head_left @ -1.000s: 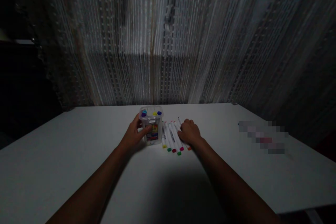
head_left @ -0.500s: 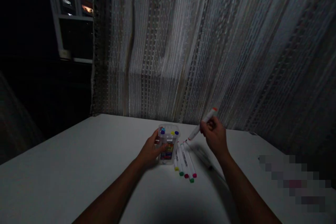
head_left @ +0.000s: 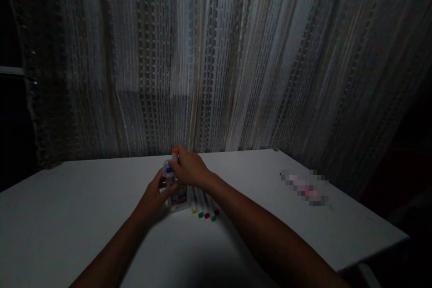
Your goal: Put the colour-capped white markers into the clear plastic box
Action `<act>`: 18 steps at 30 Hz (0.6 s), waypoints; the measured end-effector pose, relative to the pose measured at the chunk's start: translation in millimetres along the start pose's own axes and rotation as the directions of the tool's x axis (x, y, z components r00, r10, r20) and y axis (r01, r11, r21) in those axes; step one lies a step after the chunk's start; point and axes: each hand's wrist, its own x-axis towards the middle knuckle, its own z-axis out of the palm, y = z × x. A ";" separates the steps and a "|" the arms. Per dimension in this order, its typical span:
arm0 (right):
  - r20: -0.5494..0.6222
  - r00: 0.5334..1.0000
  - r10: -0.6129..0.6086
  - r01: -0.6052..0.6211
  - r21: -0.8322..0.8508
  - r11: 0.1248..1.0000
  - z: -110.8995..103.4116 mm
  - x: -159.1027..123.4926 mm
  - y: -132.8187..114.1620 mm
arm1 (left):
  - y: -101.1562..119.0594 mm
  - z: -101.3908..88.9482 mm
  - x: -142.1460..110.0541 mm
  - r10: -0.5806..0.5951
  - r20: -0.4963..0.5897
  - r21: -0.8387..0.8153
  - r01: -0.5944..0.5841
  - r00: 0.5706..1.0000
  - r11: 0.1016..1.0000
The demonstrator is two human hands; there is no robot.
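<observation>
A small clear plastic marker box [head_left: 176,197] stands on the white table [head_left: 84,216]. My left hand [head_left: 152,195] wraps round its left side. My right hand [head_left: 189,169] hovers over the box top, fingers closed on a white marker with an orange cap [head_left: 175,153], held upright above or in the box. Several white markers with coloured caps [head_left: 204,211] lie side by side on the table just right of the box, mostly hidden by my right forearm.
A string curtain [head_left: 216,63] hangs behind the table. A blurred-out patch [head_left: 305,186] lies on the table's right part. The table's right edge and corner [head_left: 388,238] are close by. The room is dim.
My right hand lifted the orange-capped marker from the row on the table and carried it left over the box. My left hand stayed on the box.
</observation>
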 end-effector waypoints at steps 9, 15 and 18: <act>0.117 0.991 -0.070 0.078 -0.070 0.994 6.5 0.0 3.6 | 0.4 1.2 -2.0 0.015 -0.030 0.021 -0.014 0.999 1.000; 0.142 0.953 -0.267 0.296 -0.247 0.923 12.4 -3.4 9.1 | -1.8 0.3 -2.0 0.016 -0.038 0.008 -0.015 0.999 1.000; 0.169 0.928 -0.331 0.370 -0.311 0.876 12.0 -5.7 8.7 | -3.7 -0.4 -1.8 0.033 -0.025 -0.021 -0.034 0.999 0.999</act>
